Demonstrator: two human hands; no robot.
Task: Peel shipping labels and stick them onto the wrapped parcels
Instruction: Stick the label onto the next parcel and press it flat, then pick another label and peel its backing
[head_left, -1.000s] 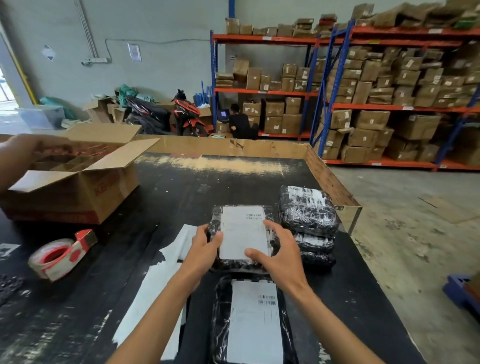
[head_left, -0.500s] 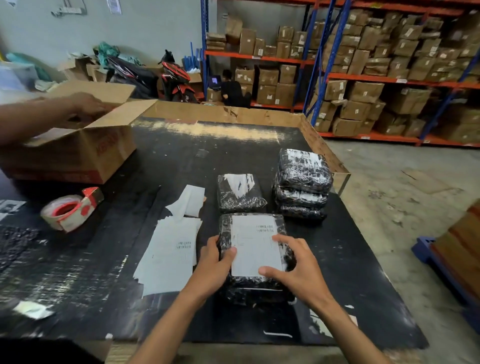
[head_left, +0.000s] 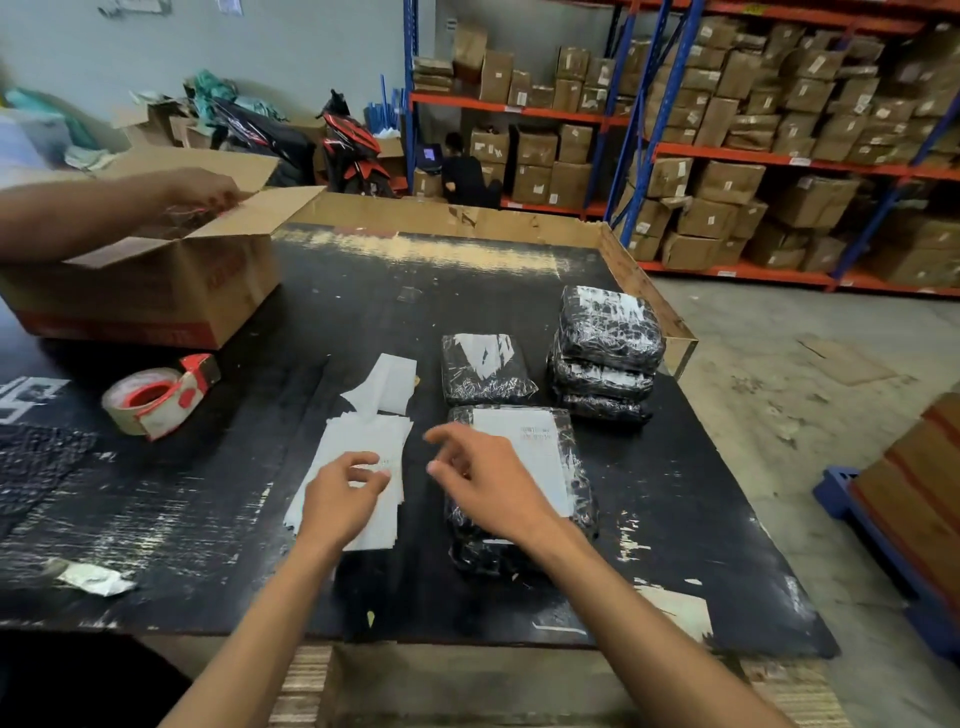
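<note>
Both hands (head_left: 337, 499) off labelled parcel (head_left: 524, 467), left grip seemingly on labels (head_left: 363, 447).

At frame centre, the left hand (head_left: 340, 496) rests fingertips on a label stack (head_left: 358, 457). The right hand (head_left: 488, 480) hovers, fingers spread, over a labelled parcel (head_left: 540, 452) on the black table (head_left: 208, 519).

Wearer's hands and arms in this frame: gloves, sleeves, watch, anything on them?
Nothing worn. The left hand and right hand are bare: no gloves, rings or watch show. Both forearms are bare down to the bottom of the frame, no sleeve in sight.
</note>
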